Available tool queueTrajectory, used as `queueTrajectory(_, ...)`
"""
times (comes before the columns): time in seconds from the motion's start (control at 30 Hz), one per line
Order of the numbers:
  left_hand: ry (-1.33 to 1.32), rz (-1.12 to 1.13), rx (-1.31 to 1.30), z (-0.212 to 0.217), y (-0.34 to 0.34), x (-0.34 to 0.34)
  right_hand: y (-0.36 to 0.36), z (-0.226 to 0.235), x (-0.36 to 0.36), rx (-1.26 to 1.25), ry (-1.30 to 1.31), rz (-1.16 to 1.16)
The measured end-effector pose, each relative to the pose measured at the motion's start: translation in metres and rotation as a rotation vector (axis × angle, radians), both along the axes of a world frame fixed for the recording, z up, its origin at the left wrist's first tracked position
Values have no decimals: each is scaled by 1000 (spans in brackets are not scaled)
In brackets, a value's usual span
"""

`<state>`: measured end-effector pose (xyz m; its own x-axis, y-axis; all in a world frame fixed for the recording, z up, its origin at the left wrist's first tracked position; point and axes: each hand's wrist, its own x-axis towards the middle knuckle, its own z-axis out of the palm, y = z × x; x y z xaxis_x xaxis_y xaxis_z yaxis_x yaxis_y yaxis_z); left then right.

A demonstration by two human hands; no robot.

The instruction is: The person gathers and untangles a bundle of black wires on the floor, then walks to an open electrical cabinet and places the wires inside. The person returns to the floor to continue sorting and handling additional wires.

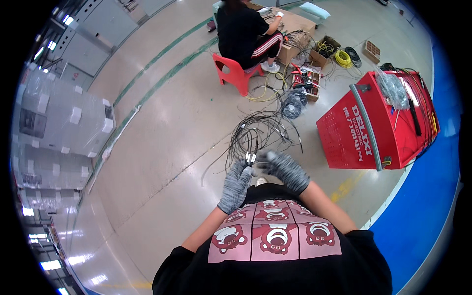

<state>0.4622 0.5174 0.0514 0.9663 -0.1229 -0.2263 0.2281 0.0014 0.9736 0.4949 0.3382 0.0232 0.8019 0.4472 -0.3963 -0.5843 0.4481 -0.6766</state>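
Observation:
My left hand, in a grey knitted glove, grips the ends of black wires that carry small white tags. My right hand, gloved the same way, pinches the same wire ends just beside the tags. The wires run away from my hands in loose loops that lie on the pale floor in front of me. Both hands are held close together above my chest.
A red tool cart stands to my right with wires and a plastic bag on top. Farther off a person sits on a red stool at cardboard boxes, with cable coils around. Wrapped white cabinets line the left.

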Motion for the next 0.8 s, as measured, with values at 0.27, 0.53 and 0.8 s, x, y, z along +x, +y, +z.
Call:
queueTrajectory(0.27, 87, -62, 45, 20, -11, 12, 28, 26, 1, -44, -225, 1)
queueTrajectory(0.53, 121, -143, 10, 28, -22, 22, 27, 45, 4, -61, -121, -185)
queueTrajectory(0.8, -52, -156, 181, 33, -39, 28, 22, 53, 8, -62, -77, -320)
